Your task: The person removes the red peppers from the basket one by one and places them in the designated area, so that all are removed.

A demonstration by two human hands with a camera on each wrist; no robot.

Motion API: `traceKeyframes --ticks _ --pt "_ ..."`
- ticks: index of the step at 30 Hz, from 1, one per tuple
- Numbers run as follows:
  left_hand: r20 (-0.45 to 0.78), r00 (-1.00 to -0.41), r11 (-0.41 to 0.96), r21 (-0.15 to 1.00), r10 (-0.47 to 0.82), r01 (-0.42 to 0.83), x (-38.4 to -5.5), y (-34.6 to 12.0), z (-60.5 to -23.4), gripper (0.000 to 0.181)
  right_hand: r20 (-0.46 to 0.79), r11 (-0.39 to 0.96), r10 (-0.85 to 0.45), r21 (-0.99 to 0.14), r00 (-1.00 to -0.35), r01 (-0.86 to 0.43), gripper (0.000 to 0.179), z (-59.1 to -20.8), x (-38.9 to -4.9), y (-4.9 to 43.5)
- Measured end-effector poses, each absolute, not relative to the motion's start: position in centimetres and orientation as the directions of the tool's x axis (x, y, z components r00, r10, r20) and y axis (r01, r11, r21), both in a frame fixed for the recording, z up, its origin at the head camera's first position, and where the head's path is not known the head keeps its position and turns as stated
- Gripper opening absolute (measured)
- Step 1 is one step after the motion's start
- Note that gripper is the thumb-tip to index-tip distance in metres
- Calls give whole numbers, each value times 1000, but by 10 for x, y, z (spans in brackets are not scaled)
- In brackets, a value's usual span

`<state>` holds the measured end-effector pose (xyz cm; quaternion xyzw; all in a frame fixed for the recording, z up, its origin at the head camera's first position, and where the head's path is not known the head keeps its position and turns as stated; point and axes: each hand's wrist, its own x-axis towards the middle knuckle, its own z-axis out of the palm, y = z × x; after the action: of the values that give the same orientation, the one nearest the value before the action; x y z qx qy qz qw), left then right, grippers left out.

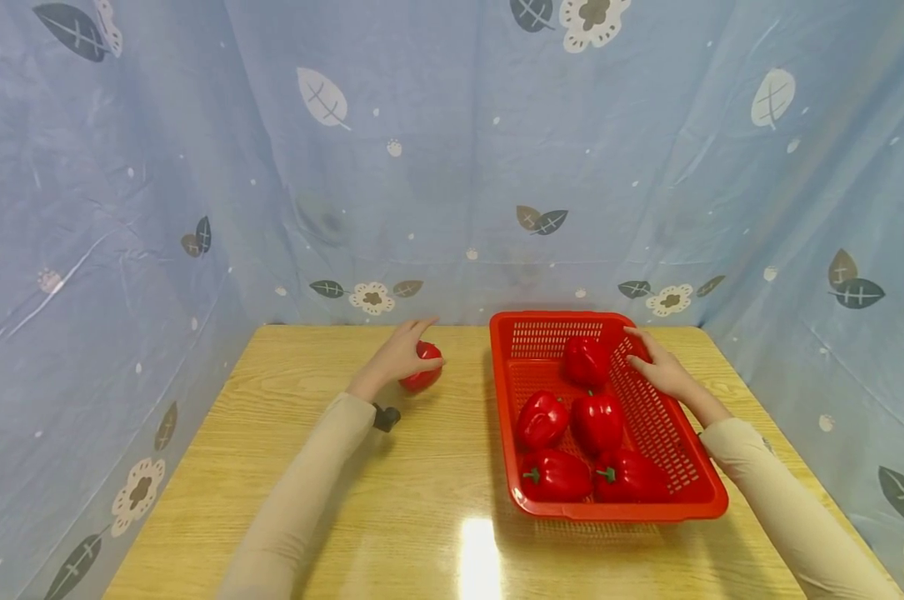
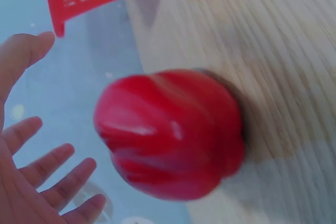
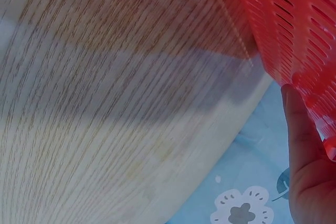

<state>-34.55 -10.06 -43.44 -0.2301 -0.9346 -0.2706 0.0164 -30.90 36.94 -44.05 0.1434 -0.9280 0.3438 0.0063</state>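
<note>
A red bell pepper lies on the wooden table, left of a red plastic basket. My left hand is over that pepper, thumb and fingers spread apart. In the left wrist view the pepper fills the middle, with the fingers loosely extended beside it. My right hand is at the basket's right side, its fingers reaching past the rim. One straight digit shows against the slotted basket wall in the right wrist view. Several red bell peppers lie inside the basket, some with green stems.
A blue curtain with leaf and flower prints hangs behind the table and along both sides. A small black object shows under my left wrist. Light reflects off the table at the front.
</note>
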Motion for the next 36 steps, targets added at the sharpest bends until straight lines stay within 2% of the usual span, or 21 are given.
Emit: traceKeyframes --ticks 18,31,36 --pt "234 -812 691 431 535 580 -336 -55 -411 78 121 721 -269 -633 -956 -283 56 -436 -309 366" --pt "248 -701 581 413 669 701 -317 -4 -410 74 121 731 -263 -622 -957 -280 55 -438 -307 366" --pt "229 -683 577 390 694 718 -312 10 -408 73 115 731 -259 -626 -959 -273 55 -439 -307 366"
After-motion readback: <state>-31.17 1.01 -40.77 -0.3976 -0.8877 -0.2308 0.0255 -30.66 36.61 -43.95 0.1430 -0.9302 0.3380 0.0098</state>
